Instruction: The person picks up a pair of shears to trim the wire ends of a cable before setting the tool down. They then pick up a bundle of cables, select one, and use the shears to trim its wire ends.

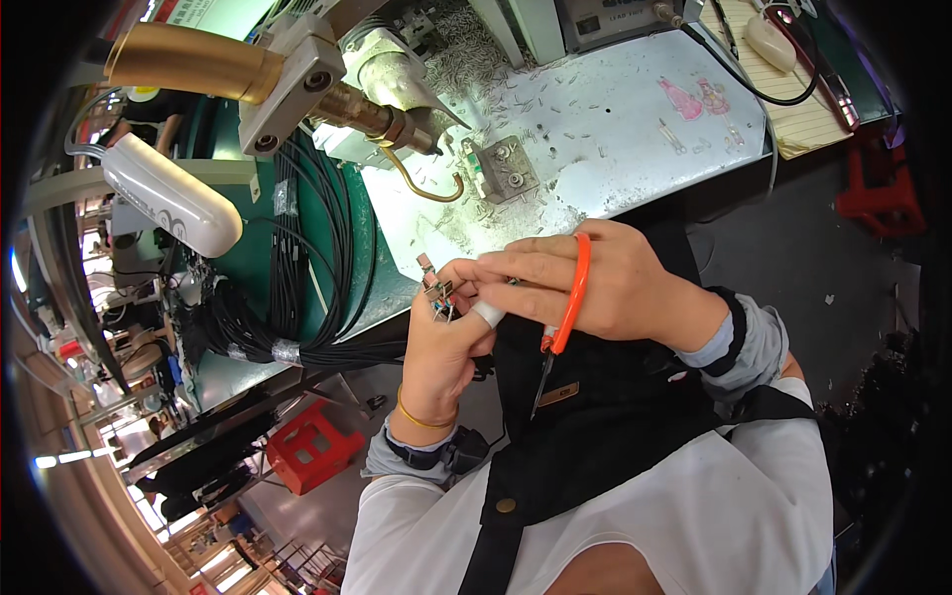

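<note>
Over the dark apron (635,397), my two hands meet at the fingers. My left hand (441,347) is closed around several small metal connectors (432,285) with short coloured wires, which stick out beside its forefinger. White tape (488,313) wraps its thumb. My right hand (605,283) has its fingertips at the left thumb and forefinger; whatever is pinched there is mostly hidden. An orange-handled hand tool (572,302) hangs across the right fingers, its dark pointed end downward. Whether it has one handle or two I cannot tell.
Ahead stands a soldering station with a brass-coloured barrel (193,64) and a small metal fixture block (508,171) on a pale plate (615,129) strewn with metal bits. Black cable bundles (288,228) lie left, beside a white lamp (174,193). Red stools (312,446) stand below.
</note>
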`<state>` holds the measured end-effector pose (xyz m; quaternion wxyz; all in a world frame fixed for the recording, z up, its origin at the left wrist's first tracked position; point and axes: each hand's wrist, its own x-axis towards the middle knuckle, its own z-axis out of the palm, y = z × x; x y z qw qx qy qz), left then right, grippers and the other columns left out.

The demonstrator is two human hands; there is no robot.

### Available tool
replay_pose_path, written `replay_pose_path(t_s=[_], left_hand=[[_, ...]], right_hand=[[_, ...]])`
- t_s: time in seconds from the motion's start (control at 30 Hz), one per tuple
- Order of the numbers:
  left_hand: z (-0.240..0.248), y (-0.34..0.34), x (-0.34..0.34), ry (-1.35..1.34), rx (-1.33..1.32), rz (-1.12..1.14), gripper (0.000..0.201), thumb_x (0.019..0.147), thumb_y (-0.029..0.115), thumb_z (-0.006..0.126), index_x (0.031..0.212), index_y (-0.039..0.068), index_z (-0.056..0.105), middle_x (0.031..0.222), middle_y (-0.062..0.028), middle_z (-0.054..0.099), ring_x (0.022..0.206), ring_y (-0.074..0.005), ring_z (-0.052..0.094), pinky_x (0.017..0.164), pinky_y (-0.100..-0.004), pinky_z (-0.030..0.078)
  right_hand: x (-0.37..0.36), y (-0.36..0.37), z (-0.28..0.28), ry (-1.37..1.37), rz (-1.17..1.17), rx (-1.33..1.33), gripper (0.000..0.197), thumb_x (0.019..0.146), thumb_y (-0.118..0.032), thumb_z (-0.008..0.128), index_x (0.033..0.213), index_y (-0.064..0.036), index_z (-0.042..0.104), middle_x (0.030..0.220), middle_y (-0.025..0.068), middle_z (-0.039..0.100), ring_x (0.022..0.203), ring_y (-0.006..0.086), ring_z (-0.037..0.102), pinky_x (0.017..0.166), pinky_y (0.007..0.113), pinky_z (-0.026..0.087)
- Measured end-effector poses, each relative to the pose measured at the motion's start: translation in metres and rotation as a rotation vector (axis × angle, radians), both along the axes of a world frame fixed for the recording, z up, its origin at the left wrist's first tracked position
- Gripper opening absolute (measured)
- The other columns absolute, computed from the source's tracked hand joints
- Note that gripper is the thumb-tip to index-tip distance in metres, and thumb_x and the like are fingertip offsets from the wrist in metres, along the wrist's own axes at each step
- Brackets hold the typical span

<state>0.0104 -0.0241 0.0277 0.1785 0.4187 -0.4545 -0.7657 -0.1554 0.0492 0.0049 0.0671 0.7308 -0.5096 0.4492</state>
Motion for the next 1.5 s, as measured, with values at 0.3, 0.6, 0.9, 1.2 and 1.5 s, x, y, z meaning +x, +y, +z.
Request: replay_pose_path(t_s=[0.3,0.6,0.9,1.2,1.5], left_hand=[[-0.004,0.013,-0.005,-0.167,-0.320,0.018,0.018,0.074,-0.006,0.057,0.090,0.001,0.053,0.073,-0.0005,0.053,0.052,-0.0026,0.042,0.042,-0.0161,0.029],[-0.012,0.020,-0.011,-0.076,-0.651,0.167,0.016,0.073,-0.007,0.060,0.088,-0.003,0.054,0.082,-0.0046,0.057,0.071,-0.0072,0.052,0.063,-0.0186,0.042],[-0.011,0.018,-0.001,0.038,-0.474,0.203,0.016,0.076,-0.006,0.057,0.091,-0.004,0.052,0.084,-0.0058,0.056,0.072,-0.0073,0.053,0.064,-0.0182,0.042],[-0.012,0.017,-0.008,0.077,-0.567,0.224,0.015,0.076,-0.007,0.057,0.090,-0.005,0.052,0.086,-0.0065,0.054,0.075,-0.0079,0.053,0.064,-0.0177,0.041],[-0.006,-0.006,-0.014,-0.129,-0.513,0.118,0.011,0.079,-0.002,0.056,0.089,-0.001,0.053,0.069,0.0002,0.051,0.053,-0.0027,0.043,0.045,-0.0159,0.030]], right_hand=[[0.013,0.008,-0.015,-0.312,-0.035,0.358,0.013,0.073,-0.007,0.061,0.086,-0.0065,0.058,0.088,0.0061,0.063,0.075,0.0152,0.062,0.057,0.025,0.046],[0.028,0.001,-0.019,-1.138,0.080,0.524,0.005,0.082,-0.003,0.052,0.082,0.0024,0.052,0.072,0.0085,0.058,0.075,0.0073,0.058,0.063,0.022,0.045],[0.011,0.013,0.001,-0.700,-0.009,0.829,0.024,0.077,-0.017,0.064,0.069,0.0015,0.051,0.054,0.0069,0.052,0.057,0.0135,0.060,0.049,0.028,0.044],[0.022,0.015,0.000,-0.479,-0.125,0.857,0.035,0.070,-0.030,0.069,0.066,-0.0004,0.051,0.053,0.0118,0.054,0.050,0.0289,0.055,0.045,0.032,0.042],[0.013,0.012,-0.009,-0.840,0.114,0.924,0.027,0.077,-0.019,0.063,0.068,0.0006,0.047,0.049,0.0071,0.049,0.043,0.0184,0.051,0.042,0.029,0.039]])
